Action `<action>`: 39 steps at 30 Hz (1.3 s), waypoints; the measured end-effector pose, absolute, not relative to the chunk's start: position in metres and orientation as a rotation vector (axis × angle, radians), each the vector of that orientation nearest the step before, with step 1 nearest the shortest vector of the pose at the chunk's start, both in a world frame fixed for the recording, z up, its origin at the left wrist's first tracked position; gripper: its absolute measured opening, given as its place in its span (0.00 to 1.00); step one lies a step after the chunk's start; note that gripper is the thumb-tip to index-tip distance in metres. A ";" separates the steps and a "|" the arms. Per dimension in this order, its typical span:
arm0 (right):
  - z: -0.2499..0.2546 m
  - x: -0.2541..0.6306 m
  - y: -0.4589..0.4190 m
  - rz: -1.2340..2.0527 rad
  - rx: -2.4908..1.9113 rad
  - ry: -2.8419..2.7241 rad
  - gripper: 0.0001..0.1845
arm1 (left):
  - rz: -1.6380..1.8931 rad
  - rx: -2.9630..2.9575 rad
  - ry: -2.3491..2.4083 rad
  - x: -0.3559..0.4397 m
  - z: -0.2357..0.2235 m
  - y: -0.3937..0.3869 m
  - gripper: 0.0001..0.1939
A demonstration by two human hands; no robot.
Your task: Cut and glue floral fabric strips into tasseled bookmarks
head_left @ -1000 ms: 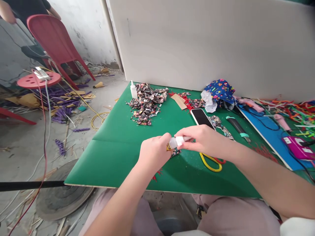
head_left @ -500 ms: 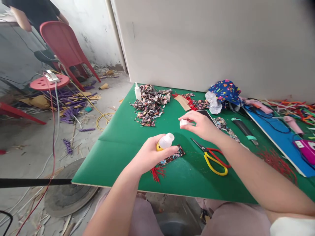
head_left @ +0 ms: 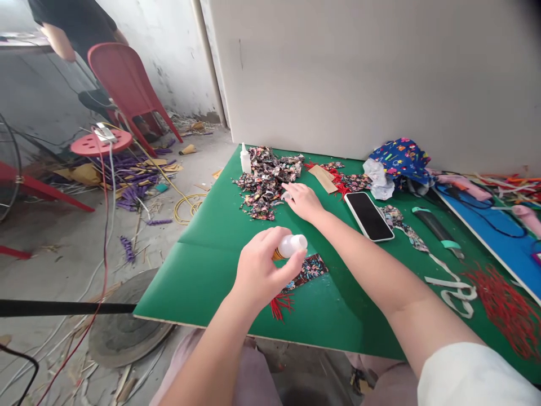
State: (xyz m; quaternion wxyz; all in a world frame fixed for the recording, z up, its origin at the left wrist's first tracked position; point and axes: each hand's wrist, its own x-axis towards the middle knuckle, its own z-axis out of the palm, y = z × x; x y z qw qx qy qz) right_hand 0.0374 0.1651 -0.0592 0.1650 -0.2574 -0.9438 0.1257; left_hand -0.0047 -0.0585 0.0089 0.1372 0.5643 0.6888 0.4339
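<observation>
My left hand (head_left: 264, 262) is wrapped round a small white glue bottle (head_left: 291, 246) with a yellow label, its uncapped mouth tilted to the right. Below that hand lies a flat patterned fabric strip (head_left: 313, 269) with a red tassel (head_left: 280, 304). My right hand (head_left: 305, 202) reaches low over the table, fingertips at the right edge of a heap of crumpled patterned fabric (head_left: 264, 183). A bit of the white cap (head_left: 287, 195) shows under its fingers. The scissors are hidden behind my right forearm.
Another white nozzle bottle (head_left: 245, 159) stands beside the heap. A phone (head_left: 369, 216), a utility knife (head_left: 437, 232) and red strings (head_left: 505, 310) lie to the right. A blue patterned hat (head_left: 399, 163) sits at the back. A person (head_left: 80, 34) is beyond a red chair (head_left: 122, 79).
My right hand has moved left and away from me with the white cap, down to the fabric heap. The phone now shows fully. The bottle stays in my left hand; the view has shifted right.
</observation>
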 end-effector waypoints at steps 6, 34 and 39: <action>-0.025 0.067 0.136 0.427 -0.573 -2.552 0.21 | 1.163 1.665 2.114 -0.007 0.006 -0.059 0.12; 0.038 0.126 0.065 0.842 -0.245 -2.416 0.08 | 1.068 1.492 1.799 -0.009 0.003 -0.057 0.16; 0.037 0.133 0.072 0.653 -0.002 -2.490 0.11 | 1.045 1.470 1.785 -0.010 0.003 -0.058 0.16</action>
